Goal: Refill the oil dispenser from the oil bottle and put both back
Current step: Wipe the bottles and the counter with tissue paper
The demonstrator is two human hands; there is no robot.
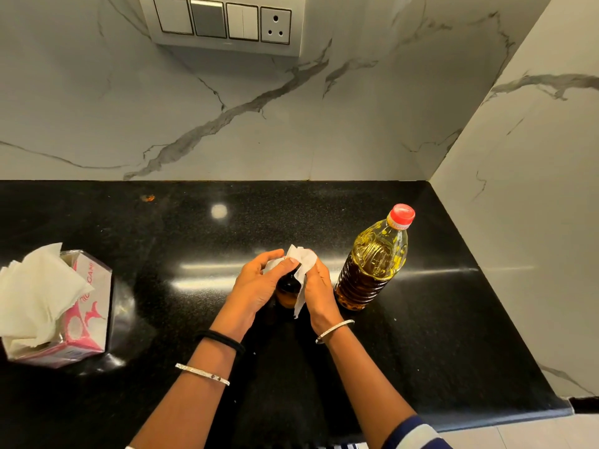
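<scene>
Wiping was under way: left hand [259, 280] and right hand [319, 286] clasped a tissue [303, 270] around the oil dispenser [288, 288] beside the capped oil bottle [372, 264]; returning both likely came next

Locate the oil dispenser [287, 288] near the centre of the table [194, 228]: a small, dark amber container, upright, its top hidden under a white tissue [299, 270]. Note the amber oil visible in its lower body. Find the oil bottle [372, 264] just beside it at 3 o'clock: clear ribbed plastic, red cap fitted, upright, nearly full of yellow oil.
</scene>
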